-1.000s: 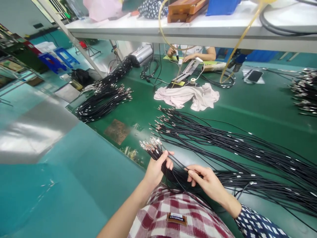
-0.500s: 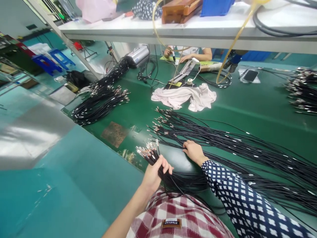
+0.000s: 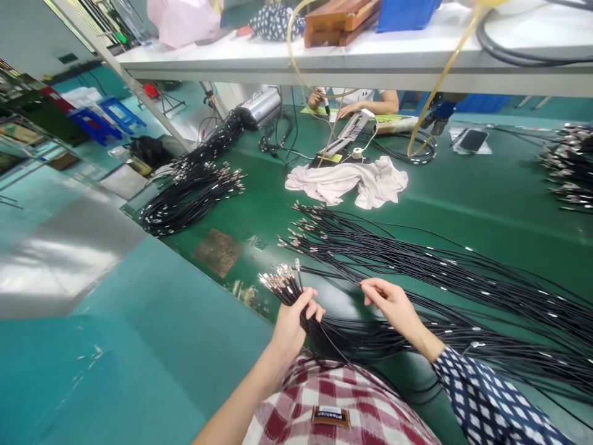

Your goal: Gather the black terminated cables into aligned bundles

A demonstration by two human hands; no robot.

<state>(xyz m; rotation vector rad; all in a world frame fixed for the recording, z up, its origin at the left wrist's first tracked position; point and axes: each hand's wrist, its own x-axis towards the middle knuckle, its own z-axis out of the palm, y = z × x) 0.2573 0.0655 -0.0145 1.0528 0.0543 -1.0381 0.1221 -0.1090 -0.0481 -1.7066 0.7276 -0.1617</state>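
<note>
My left hand point(image 3: 296, 318) is wrapped round a thick bundle of black cables point(image 3: 333, 337), just below their ends. Silver and copper-coloured connectors point(image 3: 281, 281) stick up out of that fist in a cluster. To the right, my right hand point(image 3: 391, 306) pinches thin black cable between thumb and fingertips; whether it is one strand or a few I cannot tell. Beyond it, loose black cables point(image 3: 398, 250) with white tags lie spread across the green table, their metal ends pointing left.
A crumpled pale cloth point(image 3: 347, 180) lies past the cables. Coiled black cables point(image 3: 185, 201) rest at the table's left end, with more connector ends point(image 3: 569, 164) at the far right. A white shelf point(image 3: 259, 67) spans above. Across the table are a co-worker's hands point(image 3: 347, 110).
My right hand has drawn back toward me and to the right, its fingers now pinched on cable. My left hand keeps its hold on the bundle. The view has shifted slightly.
</note>
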